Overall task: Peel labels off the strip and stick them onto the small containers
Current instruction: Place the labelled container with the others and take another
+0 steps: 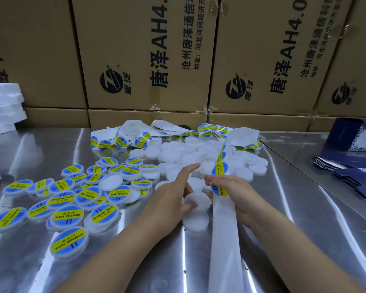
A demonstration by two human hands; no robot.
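1. Looks down on a shiny stainless-steel table (283, 208), backed at twelve o'clock by a wall of printed cardboard cartons (148, 49); white foam slabs (2, 106) at ten o'clock, dark blue flattened boxes (351, 172) at three.
2. Finds labelled containers (68, 216), blue-and-yellow "Soldering Paste" stickers facing up, heaped from seven to nine o'clock; blank white containers (173, 155) piled from the centre toward twelve.
3. Follows the label strip (224, 229) from a tangle at twelve o'clock, through the right hand (237, 191), down to six; bare backing below the hand.
4. Shows that right hand at centre, pinching the strip at one label (219, 187).
5. Shows the left hand (171, 197) just beside it, thumb and lower fingers apparently clasping a single blank container (198, 200), forefinger stretched out.
6. Judges the containers light, rigid and smooth, likely to skid on steel: best clasped by the rim. Judges each label thin, limp and sticky: best lifted by one edge, away from the glue.
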